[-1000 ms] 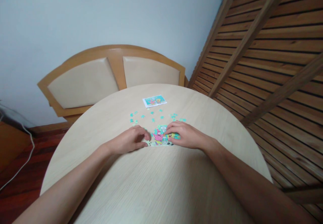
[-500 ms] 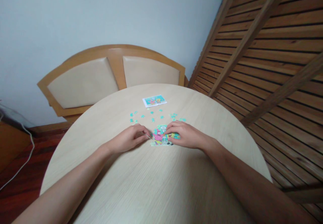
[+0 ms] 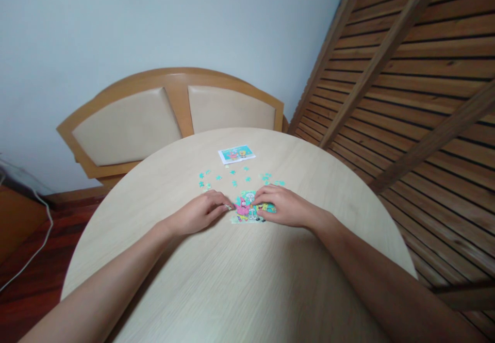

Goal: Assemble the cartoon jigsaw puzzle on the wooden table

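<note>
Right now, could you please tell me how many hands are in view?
2: the left hand, holding a small piece by the left edge of the puzzle, and the right hand, over its right part; no other hands show.

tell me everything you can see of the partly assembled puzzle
The partly assembled puzzle lies flat on the pale round table, apparently thin printed card. Pink, whitish and yellow cartoon figures show against teal. Its left edge is uneven. The right grip rests over its right part, hiding some; the left grip is at its left edge, contact unclear.
</note>
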The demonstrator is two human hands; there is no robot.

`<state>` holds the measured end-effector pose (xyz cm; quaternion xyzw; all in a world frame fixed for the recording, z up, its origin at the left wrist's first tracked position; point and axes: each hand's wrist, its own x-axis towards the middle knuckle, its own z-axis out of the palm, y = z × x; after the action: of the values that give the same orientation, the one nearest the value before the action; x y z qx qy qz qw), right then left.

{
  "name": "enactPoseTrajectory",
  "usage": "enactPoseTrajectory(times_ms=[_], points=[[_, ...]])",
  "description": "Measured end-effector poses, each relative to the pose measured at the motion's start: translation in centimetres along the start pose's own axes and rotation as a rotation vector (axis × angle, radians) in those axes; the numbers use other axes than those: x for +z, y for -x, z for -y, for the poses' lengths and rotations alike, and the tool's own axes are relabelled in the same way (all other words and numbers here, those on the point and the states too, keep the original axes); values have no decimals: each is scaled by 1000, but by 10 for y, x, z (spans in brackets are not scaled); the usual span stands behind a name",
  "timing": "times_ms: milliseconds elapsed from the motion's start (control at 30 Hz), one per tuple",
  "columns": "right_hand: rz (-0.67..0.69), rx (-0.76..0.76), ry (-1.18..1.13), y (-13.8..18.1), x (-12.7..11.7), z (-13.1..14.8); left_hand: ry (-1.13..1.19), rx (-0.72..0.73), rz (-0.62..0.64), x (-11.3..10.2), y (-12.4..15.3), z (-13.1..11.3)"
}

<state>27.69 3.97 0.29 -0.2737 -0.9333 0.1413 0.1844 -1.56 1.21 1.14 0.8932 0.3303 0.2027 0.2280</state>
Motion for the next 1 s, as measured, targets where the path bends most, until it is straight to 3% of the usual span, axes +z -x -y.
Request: enactPoseTrajectory(times_ms=[233,633,800,1000], points=[[-5,-2,3,0,-1,1,7,-121,-17,0,1,1],[-11,0,2,0,-1,2,87,-146,-32,5,3,6],[6,-10,1,0,-1,5,122,-180,-44,3,1,-3],[-42,-19,-57,-6,3,18,325,-257,-161,12,-5,-17]])
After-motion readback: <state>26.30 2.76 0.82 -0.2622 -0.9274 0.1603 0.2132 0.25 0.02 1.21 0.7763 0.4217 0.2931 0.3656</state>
